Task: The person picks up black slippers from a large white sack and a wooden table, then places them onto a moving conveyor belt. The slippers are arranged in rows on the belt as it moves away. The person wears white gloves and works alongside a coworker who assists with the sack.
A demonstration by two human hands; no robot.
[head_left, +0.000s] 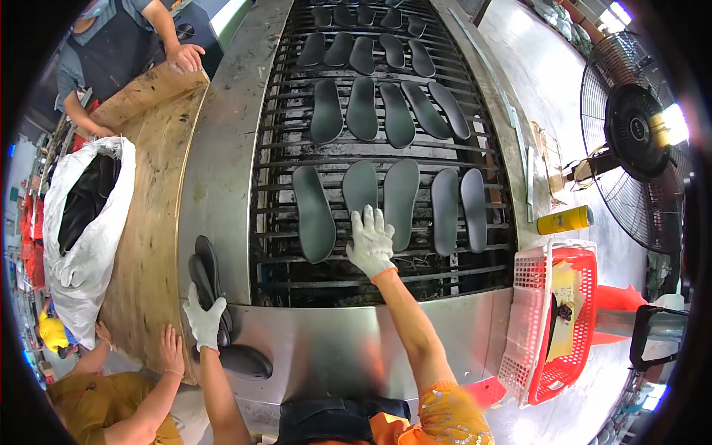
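Nearest, her gloved left hand (204,320) grips stacked dark insoles (209,285), feeding her spread right hand (370,242), which flattens one insole (360,189) onto the conveyor grate (274,222).

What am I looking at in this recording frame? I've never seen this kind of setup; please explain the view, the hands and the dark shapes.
This is one picture from a wide fisheye camera worn on a person's head, looking down, so straight edges bend. The two forearms rising from the bottom are the wearer's own, both in white knit gloves. The right hand lies flat on a dark insole on a metal bar conveyor, where rows of similar insoles lie side by side. The left hand rests on a stack of insoles on the steel apron. At left is a wooden bench with a white sack; other people's bare hands lean on it. At right stand a red basket, a yellow can and a fan.
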